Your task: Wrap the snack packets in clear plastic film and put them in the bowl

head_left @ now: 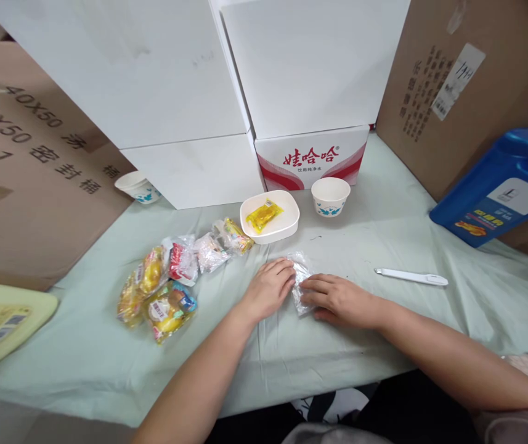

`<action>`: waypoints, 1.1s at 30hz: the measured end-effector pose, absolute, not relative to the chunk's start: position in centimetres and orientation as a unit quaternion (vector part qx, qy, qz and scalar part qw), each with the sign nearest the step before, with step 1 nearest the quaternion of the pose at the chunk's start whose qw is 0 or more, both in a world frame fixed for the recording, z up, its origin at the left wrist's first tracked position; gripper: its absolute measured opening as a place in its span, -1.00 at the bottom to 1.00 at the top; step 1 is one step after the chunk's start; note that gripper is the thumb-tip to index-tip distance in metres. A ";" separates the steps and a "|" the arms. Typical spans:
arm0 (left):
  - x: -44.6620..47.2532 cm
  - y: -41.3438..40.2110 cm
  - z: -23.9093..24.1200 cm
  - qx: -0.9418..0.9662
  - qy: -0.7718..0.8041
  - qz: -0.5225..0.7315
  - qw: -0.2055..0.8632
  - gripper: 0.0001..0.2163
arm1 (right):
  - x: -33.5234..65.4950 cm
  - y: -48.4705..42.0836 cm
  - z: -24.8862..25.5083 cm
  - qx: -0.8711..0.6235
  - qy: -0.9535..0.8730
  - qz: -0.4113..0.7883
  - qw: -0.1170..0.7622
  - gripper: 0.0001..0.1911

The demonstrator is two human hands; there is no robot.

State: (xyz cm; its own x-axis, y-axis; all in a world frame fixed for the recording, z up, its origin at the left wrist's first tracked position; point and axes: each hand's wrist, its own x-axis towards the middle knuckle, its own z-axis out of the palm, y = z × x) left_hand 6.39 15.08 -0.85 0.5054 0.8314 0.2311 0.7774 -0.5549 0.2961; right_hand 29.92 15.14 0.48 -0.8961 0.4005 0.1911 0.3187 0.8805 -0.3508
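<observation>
A crumpled piece of clear plastic wrap [301, 277] lies on the cloth-covered table between my hands. My left hand [270, 285] rests palm down on its left edge, the fingers stretched out flat. From the other side, my right hand [340, 299] lays its spread fingers over the wrap's lower right part. Whatever is under the fingers is hidden. Just beyond, a white tray [270, 236] holds a yellow packet [264, 215]. A white utility knife [411, 277] lies to the right of my right hand.
Several wrapped packets [170, 311] lie at the left. A paper bowl [331, 197] stands behind the tray, and more bowls [138, 187] at the back left. White boxes [312, 159] and cardboard boxes [430, 92] enclose the table. A blue bottle [499, 185] stands at the right, a pale-yellow container [9, 320] at the left.
</observation>
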 end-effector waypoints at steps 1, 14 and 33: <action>6.4 15.1 -0.9 0.865 0.462 0.179 0.077 -0.81 | 29.8 15.1 0.5 -0.190 -0.963 0.140 0.133 -0.72; 7.8 13.8 0.0 0.909 0.333 0.191 0.160 -0.83 | 30.6 14.4 2.5 -0.209 -0.921 0.292 0.148 -0.81; 8.7 13.1 0.9 0.893 0.354 0.259 0.096 -0.89 | 27.7 16.0 -0.2 -0.466 -0.881 0.069 0.049 -0.72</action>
State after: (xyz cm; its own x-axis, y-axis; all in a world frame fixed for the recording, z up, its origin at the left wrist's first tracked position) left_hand 8.67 13.12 0.87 0.6149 0.6830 0.3942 0.5838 -0.7303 0.3548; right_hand 27.68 16.00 -0.22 -0.5618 0.8270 0.0218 0.8135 0.5571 -0.1669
